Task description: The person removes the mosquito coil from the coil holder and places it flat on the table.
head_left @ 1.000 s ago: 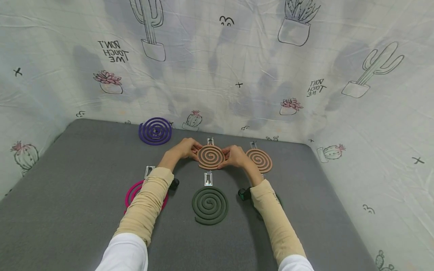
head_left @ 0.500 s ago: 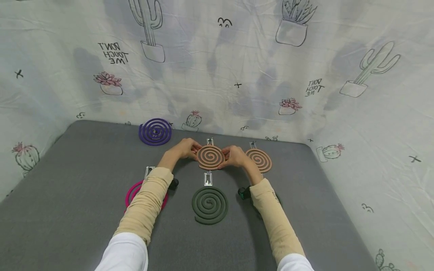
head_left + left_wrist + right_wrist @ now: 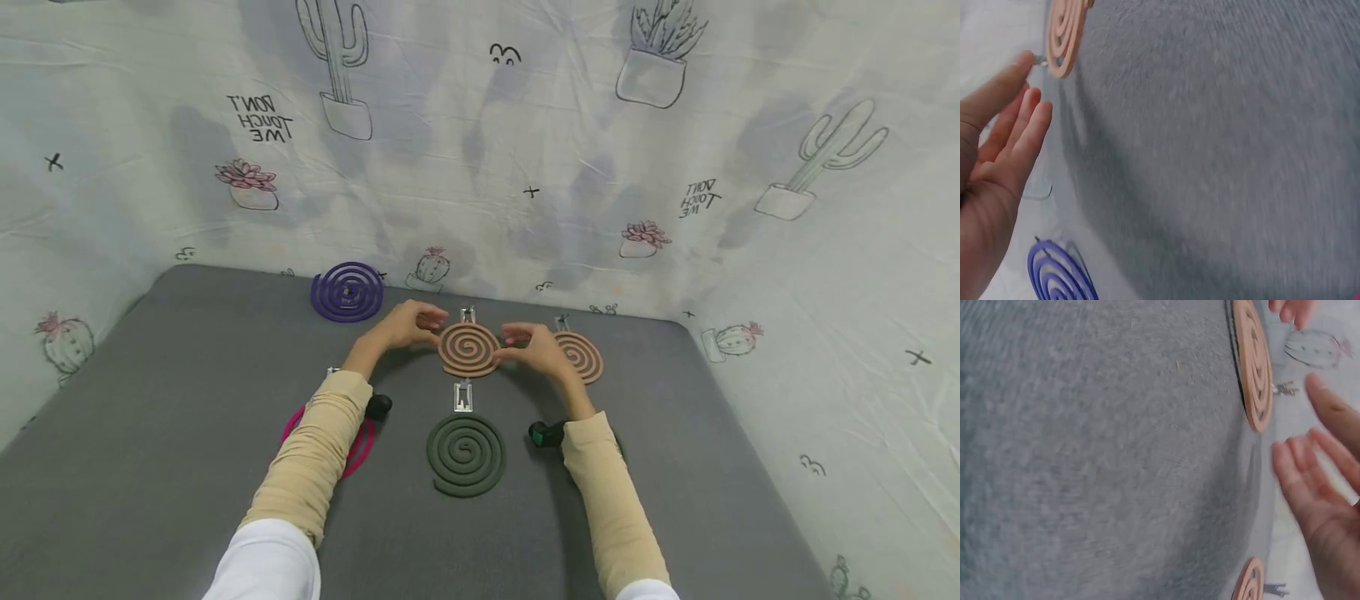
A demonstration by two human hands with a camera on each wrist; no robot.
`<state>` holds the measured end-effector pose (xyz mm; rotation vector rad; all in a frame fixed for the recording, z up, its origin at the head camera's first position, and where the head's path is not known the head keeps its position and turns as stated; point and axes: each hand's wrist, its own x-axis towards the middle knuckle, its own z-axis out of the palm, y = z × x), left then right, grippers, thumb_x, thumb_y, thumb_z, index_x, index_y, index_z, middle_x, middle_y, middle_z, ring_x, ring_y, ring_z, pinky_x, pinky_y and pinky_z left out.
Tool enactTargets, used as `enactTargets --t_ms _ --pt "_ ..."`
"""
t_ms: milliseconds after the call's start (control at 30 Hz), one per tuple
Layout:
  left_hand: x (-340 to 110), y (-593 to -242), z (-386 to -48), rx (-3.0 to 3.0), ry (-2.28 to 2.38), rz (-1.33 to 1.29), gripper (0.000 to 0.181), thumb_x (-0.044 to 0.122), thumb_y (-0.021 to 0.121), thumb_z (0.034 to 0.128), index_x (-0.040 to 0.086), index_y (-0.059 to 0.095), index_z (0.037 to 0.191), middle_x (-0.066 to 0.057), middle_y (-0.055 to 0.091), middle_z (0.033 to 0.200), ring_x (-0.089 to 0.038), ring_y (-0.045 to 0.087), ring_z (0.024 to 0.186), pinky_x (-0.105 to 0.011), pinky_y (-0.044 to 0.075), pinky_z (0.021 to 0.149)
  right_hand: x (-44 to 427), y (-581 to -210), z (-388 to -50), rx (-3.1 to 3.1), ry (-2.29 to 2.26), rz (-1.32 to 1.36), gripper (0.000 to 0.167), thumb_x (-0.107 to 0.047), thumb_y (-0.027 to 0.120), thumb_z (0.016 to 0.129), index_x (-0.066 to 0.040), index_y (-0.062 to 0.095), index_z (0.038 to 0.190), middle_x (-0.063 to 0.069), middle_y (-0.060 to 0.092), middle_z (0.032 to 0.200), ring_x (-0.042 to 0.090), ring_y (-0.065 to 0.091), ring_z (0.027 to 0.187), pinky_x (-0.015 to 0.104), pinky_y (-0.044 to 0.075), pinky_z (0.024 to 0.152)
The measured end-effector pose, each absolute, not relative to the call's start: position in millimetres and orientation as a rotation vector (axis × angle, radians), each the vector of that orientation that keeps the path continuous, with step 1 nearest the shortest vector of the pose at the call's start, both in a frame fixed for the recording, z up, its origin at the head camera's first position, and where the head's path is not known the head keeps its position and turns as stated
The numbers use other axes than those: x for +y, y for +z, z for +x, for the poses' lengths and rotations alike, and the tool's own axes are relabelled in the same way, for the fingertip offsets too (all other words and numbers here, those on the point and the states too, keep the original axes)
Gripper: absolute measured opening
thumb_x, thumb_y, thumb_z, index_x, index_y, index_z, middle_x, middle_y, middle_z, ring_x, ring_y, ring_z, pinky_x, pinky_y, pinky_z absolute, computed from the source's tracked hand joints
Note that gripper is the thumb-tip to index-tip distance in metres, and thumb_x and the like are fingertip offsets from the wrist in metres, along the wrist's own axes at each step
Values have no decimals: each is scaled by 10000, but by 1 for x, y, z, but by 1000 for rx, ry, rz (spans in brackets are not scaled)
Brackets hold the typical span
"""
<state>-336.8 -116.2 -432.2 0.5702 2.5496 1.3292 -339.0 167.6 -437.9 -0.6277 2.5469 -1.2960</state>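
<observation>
A tan mosquito coil [image 3: 469, 347] lies at the middle back of the grey table, with a small metal stand [image 3: 468, 314] showing at its far edge. My left hand [image 3: 406, 323] is at its left side, fingers loosely spread and holding nothing. In the left wrist view a gap shows between those fingers and the tan coil [image 3: 1063, 37]. At the coil's right side is my right hand [image 3: 534, 348], fingers relaxed. The right wrist view shows that hand [image 3: 1325, 487] apart from the coil [image 3: 1254, 369].
A second tan coil [image 3: 582, 358] lies beyond my right hand, partly covered. A purple coil [image 3: 347, 292] is at the back left. In front are a green coil [image 3: 466, 455], a metal stand [image 3: 463, 397] and a pink coil [image 3: 365, 450] partly under my left sleeve. A printed curtain [image 3: 480, 167] borders the table.
Both hands held the middle tan coil by its sides earlier. Now their fingers have loosened and drawn outward, left and right, while the coil stays where it was.
</observation>
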Motion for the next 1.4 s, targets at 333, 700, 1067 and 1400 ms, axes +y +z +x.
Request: enactTargets --t_ms 333,700,1067,1400 --pt "-148 -414 -318 2455 1574 631 486 -5 704 846 -41 546 1304 -234 541 1322 -356 539 1199 -428 477 972 171 -429 -324 2292 -1784 -730 456 74 651 863 147 503 1288 350 474 1317 449 514 1162 323 498 933" --pt "-210 -407 -297 2457 1741 552 488 -1 662 884 -57 504 1342 -289 498 1333 -385 527 1187 -235 513 891 146 -407 -304 2245 -1868 -784 419 99 626 871 159 510 1268 317 520 1290 519 484 1146 390 457 996" --pt "-261 -426 -279 2563 1815 333 493 17 655 897 -128 468 1329 -324 477 1333 -235 589 1135 -128 496 828 104 -405 -308 2136 -1878 -935 393 138 571 888 189 482 1268 356 502 1270 555 452 1137 428 484 944" --pt "-278 -435 -277 2634 1793 163 532 28 645 908 -110 424 1371 -302 450 1376 -422 463 1245 -92 469 835 72 -410 -315 2106 -1873 -940 382 67 591 911 118 526 1284 280 517 1305 439 516 1145 493 481 930"
